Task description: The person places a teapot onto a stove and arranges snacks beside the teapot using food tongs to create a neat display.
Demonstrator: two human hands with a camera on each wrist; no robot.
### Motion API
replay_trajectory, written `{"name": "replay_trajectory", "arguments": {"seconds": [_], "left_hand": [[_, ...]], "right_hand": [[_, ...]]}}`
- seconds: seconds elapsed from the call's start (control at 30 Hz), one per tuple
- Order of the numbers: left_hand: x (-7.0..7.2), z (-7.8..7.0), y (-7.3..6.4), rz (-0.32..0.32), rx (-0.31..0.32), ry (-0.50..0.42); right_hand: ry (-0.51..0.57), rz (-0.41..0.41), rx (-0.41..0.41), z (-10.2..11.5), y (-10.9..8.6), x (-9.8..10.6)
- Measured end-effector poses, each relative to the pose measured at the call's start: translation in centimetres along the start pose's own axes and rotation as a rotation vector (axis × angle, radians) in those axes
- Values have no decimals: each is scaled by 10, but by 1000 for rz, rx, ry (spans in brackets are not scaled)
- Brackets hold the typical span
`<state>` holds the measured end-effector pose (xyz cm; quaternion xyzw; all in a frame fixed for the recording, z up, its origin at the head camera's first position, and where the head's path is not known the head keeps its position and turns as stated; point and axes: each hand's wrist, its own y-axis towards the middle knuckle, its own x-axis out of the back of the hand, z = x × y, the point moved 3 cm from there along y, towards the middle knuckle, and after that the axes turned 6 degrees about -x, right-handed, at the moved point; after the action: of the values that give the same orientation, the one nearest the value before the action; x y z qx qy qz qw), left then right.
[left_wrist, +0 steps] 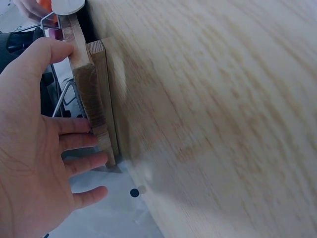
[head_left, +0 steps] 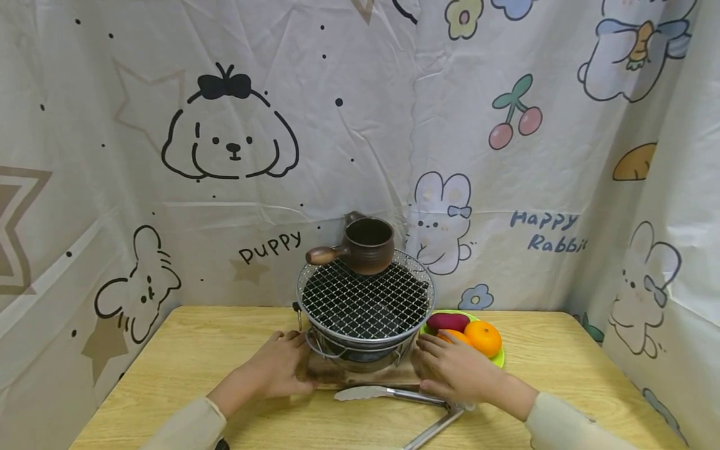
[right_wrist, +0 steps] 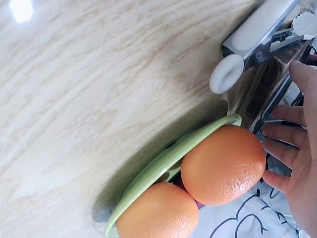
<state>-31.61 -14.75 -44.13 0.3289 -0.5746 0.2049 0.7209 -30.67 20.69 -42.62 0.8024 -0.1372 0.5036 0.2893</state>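
A round charcoal grill point(head_left: 365, 306) with a wire mesh top stands on a wooden board point(head_left: 368, 375). On the far part of the mesh is a brown clay pot point(head_left: 371, 253) with a wooden side handle. My left hand point(head_left: 275, 365) is at the board's left end, its thumb and extended fingers along the wooden edge point(left_wrist: 89, 91). At the opposite end, my right hand point(head_left: 458, 369) has its fingers spread beside the board, close to an orange point(right_wrist: 225, 166). Metal tongs point(head_left: 416, 395) lie in front of the board, partly below the right hand.
A green plate point(head_left: 499, 360) right of the grill bears two oranges point(head_left: 482, 339) and a purple sweet potato point(head_left: 448, 322). Behind the wooden table point(head_left: 208, 337) hangs a printed cloth point(head_left: 360, 125), which also runs along both sides. A small black thing point(head_left: 222, 444) shows at the front left.
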Motion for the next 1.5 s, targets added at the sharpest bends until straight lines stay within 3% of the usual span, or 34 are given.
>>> {"name": "replay_trajectory", "arguments": {"seconds": [0.2,0.47,0.67,0.93,1.5], "left_hand": [[0,0,1,13,4,-4],[-1,0,-1,-22,0,2],[-7,0,0,6,16,-20],[-6,1,0,-7,12,-12],[0,0,0,-13,18,-60]], "right_hand": [[-7,-21,-11,-8,-1,7],[-50,-60,0,-21,-7,13],[-33,-53,-24,-31,-14,13],[-15,-109,-38,-38,-17,12],[-66,-37,-133,-45,-30,6]]}}
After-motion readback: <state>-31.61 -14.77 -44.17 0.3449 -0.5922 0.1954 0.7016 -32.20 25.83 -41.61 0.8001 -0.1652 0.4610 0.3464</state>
